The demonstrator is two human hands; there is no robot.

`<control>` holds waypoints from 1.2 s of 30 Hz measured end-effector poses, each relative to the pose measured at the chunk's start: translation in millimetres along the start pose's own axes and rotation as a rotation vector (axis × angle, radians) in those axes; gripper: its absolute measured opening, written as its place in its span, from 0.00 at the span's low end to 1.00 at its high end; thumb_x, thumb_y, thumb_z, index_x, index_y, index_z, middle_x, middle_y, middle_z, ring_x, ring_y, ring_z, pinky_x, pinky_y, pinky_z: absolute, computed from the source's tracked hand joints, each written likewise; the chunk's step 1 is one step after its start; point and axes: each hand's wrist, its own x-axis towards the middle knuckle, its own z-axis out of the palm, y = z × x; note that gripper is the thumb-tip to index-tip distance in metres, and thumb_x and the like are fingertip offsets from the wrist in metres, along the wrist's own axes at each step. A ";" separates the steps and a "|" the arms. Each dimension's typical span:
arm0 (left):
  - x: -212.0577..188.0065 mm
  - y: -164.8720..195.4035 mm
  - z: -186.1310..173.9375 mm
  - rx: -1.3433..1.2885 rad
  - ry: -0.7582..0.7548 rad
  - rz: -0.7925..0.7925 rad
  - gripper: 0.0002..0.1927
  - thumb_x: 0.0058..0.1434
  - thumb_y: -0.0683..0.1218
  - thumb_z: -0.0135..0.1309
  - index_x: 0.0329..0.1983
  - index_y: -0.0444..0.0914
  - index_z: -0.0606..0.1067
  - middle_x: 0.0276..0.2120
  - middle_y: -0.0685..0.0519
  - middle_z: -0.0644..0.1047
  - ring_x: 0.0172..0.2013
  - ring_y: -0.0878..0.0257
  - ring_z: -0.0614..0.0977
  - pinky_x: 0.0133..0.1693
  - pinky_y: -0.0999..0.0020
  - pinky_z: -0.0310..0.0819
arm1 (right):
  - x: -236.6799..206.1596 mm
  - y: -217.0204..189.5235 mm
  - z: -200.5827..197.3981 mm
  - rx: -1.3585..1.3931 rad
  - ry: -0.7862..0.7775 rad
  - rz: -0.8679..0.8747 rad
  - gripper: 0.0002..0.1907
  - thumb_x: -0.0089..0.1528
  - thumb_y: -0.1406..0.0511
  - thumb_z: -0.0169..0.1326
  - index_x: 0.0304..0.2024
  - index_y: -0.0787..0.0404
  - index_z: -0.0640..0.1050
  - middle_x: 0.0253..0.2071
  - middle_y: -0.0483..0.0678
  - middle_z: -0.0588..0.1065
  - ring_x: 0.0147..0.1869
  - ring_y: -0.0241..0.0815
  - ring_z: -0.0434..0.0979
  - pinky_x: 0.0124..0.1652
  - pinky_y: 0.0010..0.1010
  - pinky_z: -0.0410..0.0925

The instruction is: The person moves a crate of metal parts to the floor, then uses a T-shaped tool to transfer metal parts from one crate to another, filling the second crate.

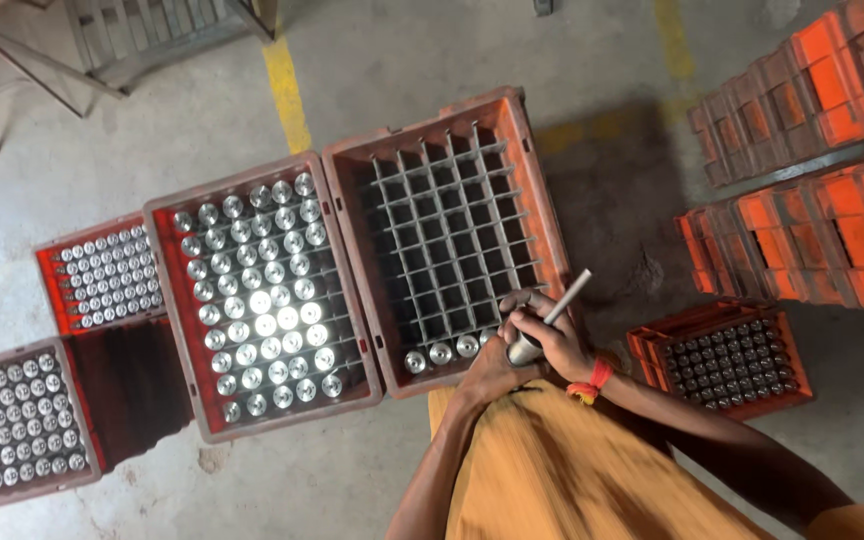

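My right hand grips a slim metal rod that slants up to the right, and a shiny steel cylinder sits under its fingers. My left hand is closed around the same cylinder from below. Both hands hover over the near right corner of a red crate with a grey divider grid. Its cells are nearly all bare; three steel cylinders stand in the nearest row. A red-orange thread is tied on my right wrist.
A red crate full of steel cylinders adjoins on the left, with two more filled crates beyond it. A small dark-filled crate sits right. Stacked orange crates stand at upper right. A yellow floor line runs away.
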 end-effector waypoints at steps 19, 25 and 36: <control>-25.2 -26.5 -50.9 0.326 0.500 0.233 0.09 0.60 0.43 0.63 0.44 0.40 0.82 0.41 0.45 0.83 0.41 0.48 0.84 0.44 0.60 0.79 | -15.6 -10.9 -56.3 0.384 0.551 -0.054 0.11 0.71 0.63 0.48 0.51 0.63 0.76 0.35 0.50 0.76 0.41 0.40 0.78 0.52 0.32 0.73; -20.9 -51.8 -211.6 0.664 1.076 0.144 0.15 0.61 0.41 0.62 0.52 0.41 0.79 0.48 0.50 0.82 0.51 0.54 0.81 0.67 0.48 0.60 | -33.1 -25.8 -40.3 0.812 0.378 0.081 0.20 0.73 0.52 0.52 0.41 0.62 0.74 0.39 0.54 0.77 0.44 0.45 0.81 0.43 0.34 0.76; 35.4 -57.2 -279.6 0.877 0.925 -0.057 0.27 0.52 0.61 0.69 0.51 0.43 0.82 0.64 0.39 0.66 0.70 0.41 0.60 0.65 0.32 0.46 | -22.9 11.8 46.3 0.084 0.375 0.148 0.16 0.69 0.54 0.48 0.40 0.60 0.74 0.37 0.49 0.77 0.42 0.46 0.82 0.39 0.40 0.78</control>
